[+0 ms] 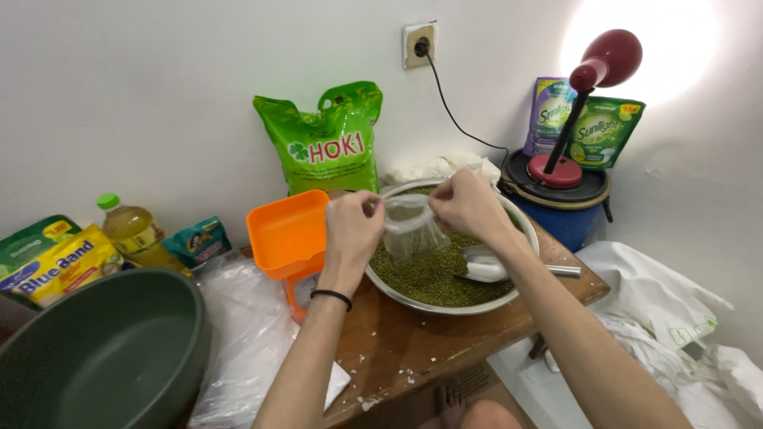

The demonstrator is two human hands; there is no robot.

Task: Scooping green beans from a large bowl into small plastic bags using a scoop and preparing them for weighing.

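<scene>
Both forearms reach over the wooden tabletop (pixel 397 342), left hand (pixel 354 226) and right hand (pixel 469 205) pinching a small clear plastic bag (pixel 409 230) open above the steel bowl of green mung beans (pixel 437 278), mid-filling; scooping seems due

Both forearms are bare from elbow to fingers, with no sleeves in view. The left hand (pixel 352 230) carries a thin black band around the wrist, lying at about six o'clock from the knuckles; it is plain, narrow and dark, like a hair tie or cord bracelet. The right hand (pixel 470 205) shows no ring, watch or band. Fingernails look short and unpainted. At six o'clock in the view, a bare foot and a bare knee show.
</scene>
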